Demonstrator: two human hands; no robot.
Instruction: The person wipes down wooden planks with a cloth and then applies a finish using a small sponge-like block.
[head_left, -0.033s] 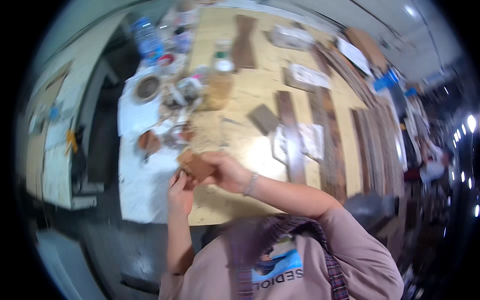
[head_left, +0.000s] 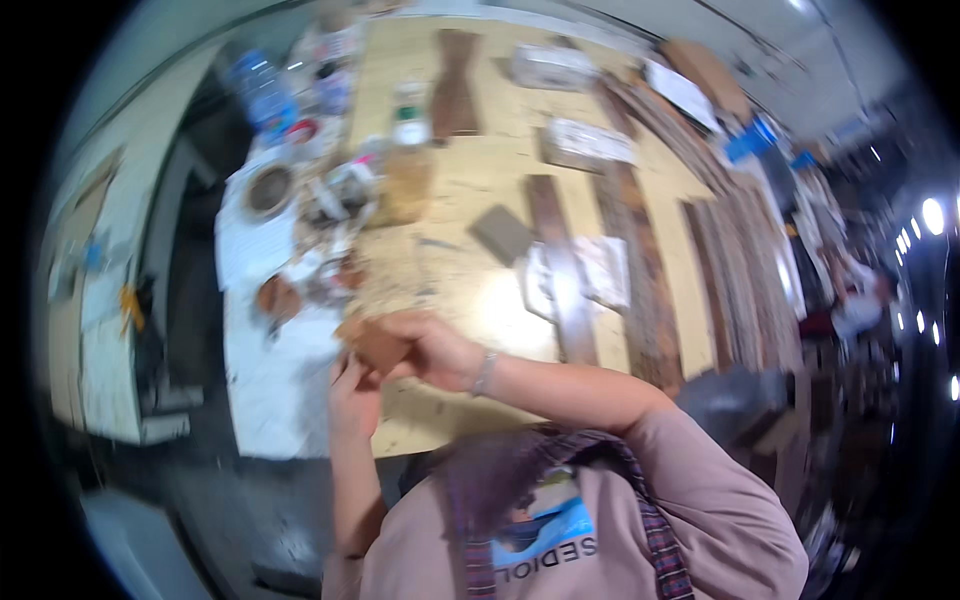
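Both hands are close together over the near left part of the table. A small, flat brown piece is between them, blurred, so I cannot tell whether it is wood or folded sandpaper. My right hand grips its right side with bent fingers. My left hand pinches its lower left edge from below. A grey-brown flat block lies beyond my right hand. Farther right, a long dark wooden strip lies over a crumpled white cloth or paper.
Bottles, including a yellowish one, jars and a round tin crowd the left side near white paper. Wooden planks are stacked at right. Two wrapped white blocks stand behind. Another person is at far right.
The whole view has shifted, so the table's things sit farther left in the picture. The brown piece is turned slightly between my hands, and both hands keep their hold.
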